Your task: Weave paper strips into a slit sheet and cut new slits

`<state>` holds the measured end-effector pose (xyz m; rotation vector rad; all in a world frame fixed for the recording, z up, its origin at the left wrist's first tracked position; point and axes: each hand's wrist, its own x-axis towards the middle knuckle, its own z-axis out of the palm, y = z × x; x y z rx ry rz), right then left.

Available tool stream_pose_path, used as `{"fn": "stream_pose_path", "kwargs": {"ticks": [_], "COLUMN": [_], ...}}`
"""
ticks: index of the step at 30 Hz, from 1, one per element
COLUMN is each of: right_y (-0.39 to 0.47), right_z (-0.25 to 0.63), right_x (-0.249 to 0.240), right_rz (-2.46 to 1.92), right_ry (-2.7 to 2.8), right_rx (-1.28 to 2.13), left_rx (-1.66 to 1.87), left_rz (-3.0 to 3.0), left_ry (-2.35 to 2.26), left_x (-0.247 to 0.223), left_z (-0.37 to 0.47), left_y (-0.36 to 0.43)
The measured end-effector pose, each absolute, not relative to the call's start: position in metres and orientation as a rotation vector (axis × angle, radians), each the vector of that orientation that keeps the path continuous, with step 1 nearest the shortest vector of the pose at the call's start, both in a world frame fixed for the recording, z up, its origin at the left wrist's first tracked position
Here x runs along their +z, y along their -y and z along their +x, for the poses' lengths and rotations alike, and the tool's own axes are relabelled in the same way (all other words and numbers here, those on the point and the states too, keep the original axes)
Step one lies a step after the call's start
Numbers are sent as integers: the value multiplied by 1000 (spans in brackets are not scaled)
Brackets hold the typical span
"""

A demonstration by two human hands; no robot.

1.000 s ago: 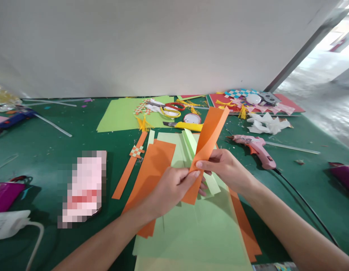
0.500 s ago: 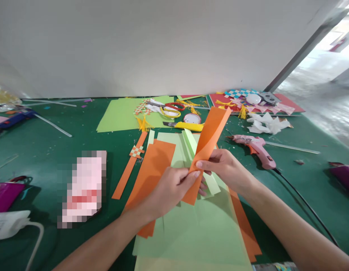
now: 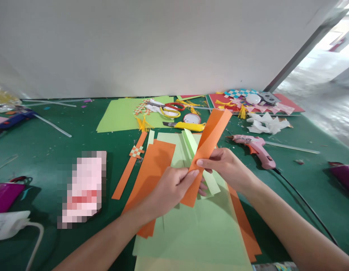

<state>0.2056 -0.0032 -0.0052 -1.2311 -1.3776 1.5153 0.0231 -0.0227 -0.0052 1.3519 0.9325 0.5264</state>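
Note:
An orange paper strip (image 3: 212,137), folded lengthwise, is held up at a slant over the light green paper sheets (image 3: 199,233). My left hand (image 3: 177,186) pinches its lower part, thumb on the front and fingers partly hidden behind. Higher along the right edge, my right hand (image 3: 226,165) grips the strip between thumb and fingers. Behind it lies a folded pale green strip (image 3: 189,139). Left of my hands are orange paper sheets (image 3: 159,158) and a narrow orange bookmark strip (image 3: 126,177) with a woven checkered patch and a yellow tassel (image 3: 144,123).
A pink glue gun (image 3: 256,146) with a glue stick and cord lies at right. Scissors (image 3: 171,110) and a yellow utility knife (image 3: 188,125) rest toward the back. Crumpled white tissue (image 3: 267,123) lies back right. A blurred-out pink object (image 3: 85,184) and a white plug (image 3: 11,224) are at left.
The strip's upper end has flattened from a curled twist into a straighter lengthwise fold. My right hand has shifted very slightly upward; my left hand stays nearly in place.

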Motion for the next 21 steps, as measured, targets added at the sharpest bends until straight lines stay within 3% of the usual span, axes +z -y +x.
{"fn": "stream_pose_path", "kwargs": {"ticks": [21], "right_y": [3], "right_z": [205], "right_x": [-3], "right_rz": [-1209], "right_ry": [1488], "right_rx": [1545], "left_rx": [627], "left_rz": [1458], "left_ry": [-1006], "left_x": [-6], "left_z": [23], "left_y": [21]}}
